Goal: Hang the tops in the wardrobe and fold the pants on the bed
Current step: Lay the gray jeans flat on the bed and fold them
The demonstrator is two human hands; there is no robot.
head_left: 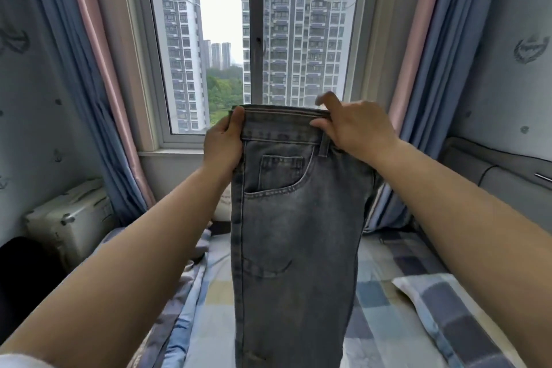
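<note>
Before a tall window (251, 39) with blue curtains, a bed in checked blue-and-grey bedding (388, 293) lies below faded grey denim jeans (292, 233), held upright: left hand (224, 143) and right hand (355, 125) each pinch the waistband's ends

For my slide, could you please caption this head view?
Both hands, left hand and right hand, hold grey denim jeans by the waistband above the checked bed.
</note>
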